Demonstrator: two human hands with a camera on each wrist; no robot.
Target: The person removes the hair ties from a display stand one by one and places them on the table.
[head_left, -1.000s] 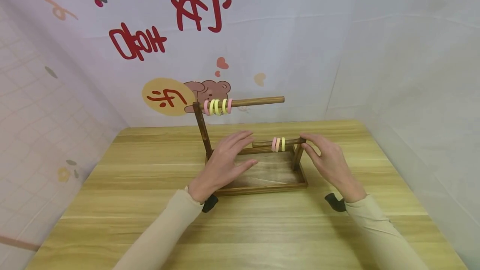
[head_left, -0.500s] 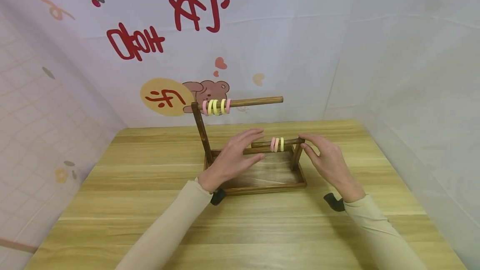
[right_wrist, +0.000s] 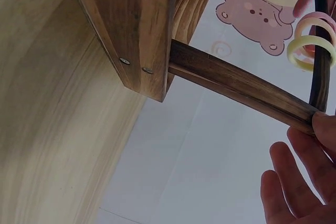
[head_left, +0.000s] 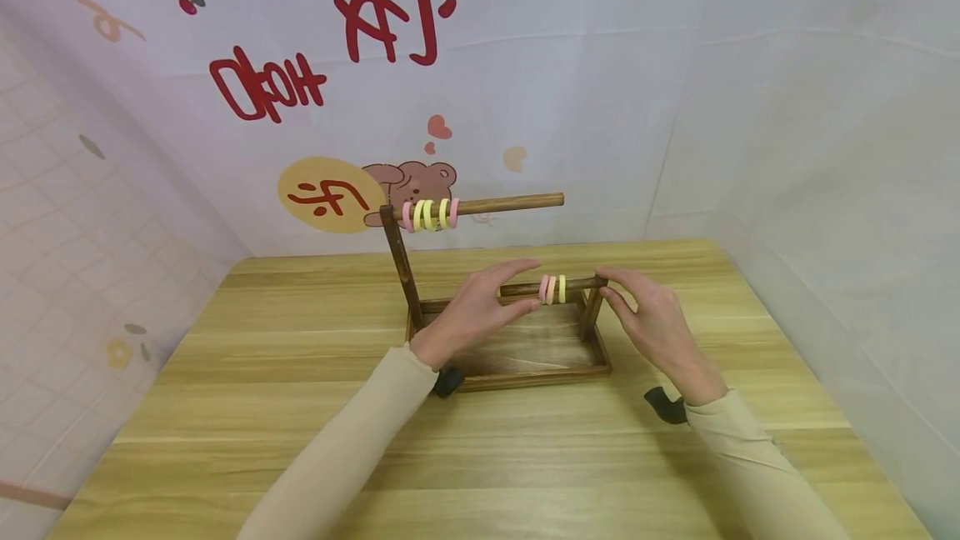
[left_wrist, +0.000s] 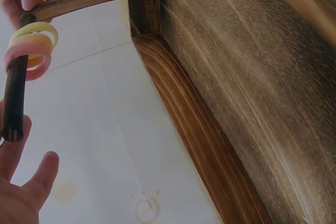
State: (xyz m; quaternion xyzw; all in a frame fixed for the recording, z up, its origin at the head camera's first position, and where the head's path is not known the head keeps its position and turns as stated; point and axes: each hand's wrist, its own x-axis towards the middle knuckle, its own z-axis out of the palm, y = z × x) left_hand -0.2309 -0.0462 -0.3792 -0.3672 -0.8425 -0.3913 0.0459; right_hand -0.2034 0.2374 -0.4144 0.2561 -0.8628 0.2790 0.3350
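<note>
A dark wooden stand (head_left: 517,378) has a tray-like base, a tall left post and a short right post (head_left: 591,315). Three rings hang on the lower rod (head_left: 582,283): a pink ring (head_left: 543,290), a peach ring (head_left: 552,291) and a yellow ring (head_left: 562,289). My left hand (head_left: 476,307) holds its thumb and fingers apart around the rod's free end, just left of the pink ring. In the left wrist view a gap separates the rings from my left hand (left_wrist: 21,198). My right hand (head_left: 652,315) pinches the corner where short post and rod meet.
Several pink and yellow rings (head_left: 428,215) hang on the upper rod (head_left: 517,203), near the tall post (head_left: 402,269). The stand rests on a wood-grain table (head_left: 540,457). A printed white cloth (head_left: 585,107) rises behind it.
My left hand has moved right, from beside the tray to around the lower rod's free end. The right hand keeps its grip on the corner. The rings have not moved along the rods.
</note>
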